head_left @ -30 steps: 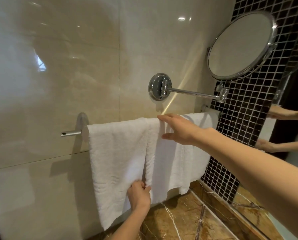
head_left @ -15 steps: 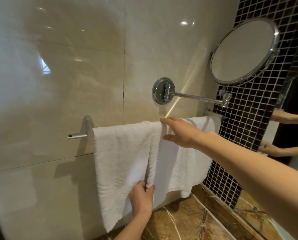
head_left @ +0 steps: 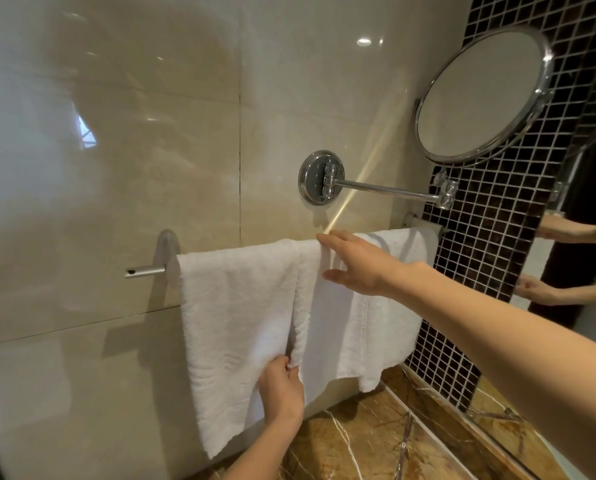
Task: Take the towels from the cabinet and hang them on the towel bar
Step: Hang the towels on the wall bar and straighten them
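Two towels on bar; left hand grip pinching one; right hand wide.

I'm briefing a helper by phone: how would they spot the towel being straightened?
Find the chrome towel bar on the beige wall, below the round mirror. Two white towels hang there; it is the right towel, nearer the black mosaic. Unlike the left towel, both hands touch it.
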The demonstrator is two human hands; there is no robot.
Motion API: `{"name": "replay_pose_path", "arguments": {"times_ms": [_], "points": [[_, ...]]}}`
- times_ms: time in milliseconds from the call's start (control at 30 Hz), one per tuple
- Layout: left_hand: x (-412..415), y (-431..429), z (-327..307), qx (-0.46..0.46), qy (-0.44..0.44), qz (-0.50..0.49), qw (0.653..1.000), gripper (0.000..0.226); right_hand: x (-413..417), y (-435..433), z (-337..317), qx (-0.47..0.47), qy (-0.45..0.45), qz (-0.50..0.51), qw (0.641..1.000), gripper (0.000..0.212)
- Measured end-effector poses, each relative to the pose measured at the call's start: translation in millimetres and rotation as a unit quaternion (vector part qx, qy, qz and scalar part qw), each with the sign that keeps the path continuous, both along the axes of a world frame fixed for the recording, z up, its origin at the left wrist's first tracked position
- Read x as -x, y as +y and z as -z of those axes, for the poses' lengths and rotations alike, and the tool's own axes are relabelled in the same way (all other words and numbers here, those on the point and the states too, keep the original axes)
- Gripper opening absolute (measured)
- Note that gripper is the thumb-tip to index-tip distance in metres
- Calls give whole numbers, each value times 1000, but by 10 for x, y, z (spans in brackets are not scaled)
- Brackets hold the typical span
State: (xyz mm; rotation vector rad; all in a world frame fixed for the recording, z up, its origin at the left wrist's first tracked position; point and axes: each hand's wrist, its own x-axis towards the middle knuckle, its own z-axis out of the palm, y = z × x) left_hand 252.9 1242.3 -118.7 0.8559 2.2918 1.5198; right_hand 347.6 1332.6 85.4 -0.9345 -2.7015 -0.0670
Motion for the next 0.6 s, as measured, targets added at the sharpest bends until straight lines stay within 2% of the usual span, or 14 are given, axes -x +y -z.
{"name": "replay_pose_path", "arguments": {"times_ms": [100, 133, 233, 367, 467, 533, 600], "points": [[-73, -27, -115, -48, -6, 23, 999, 6, -19, -8, 2, 1, 0, 4, 1000, 71], [-105, -40, -167, -70, -8, 32, 997, 5, -33, -11, 3, -1, 2, 5, 1000, 70], [-191, -65, -345, -123, -6, 49, 991, 19, -102, -20, -3, -7, 4, 14, 1000, 69], [-221, -97, -614, -156, 52, 32, 986, 44, -279, 12, -23, 10, -1, 35, 999, 70], [-208, -115, -768, -173, 181, 86, 964, 46, -473, 79, -56, 22, 2, 66, 998, 69], [-210, -72, -867, -168, 286, 124, 935, 43, -590, 138, -59, 32, -7, 85, 996, 72], [-226, 20, -994, -155, 396, 111, 898, 44, -670, 197, -49, 36, -19, 95, 995, 79]]}}
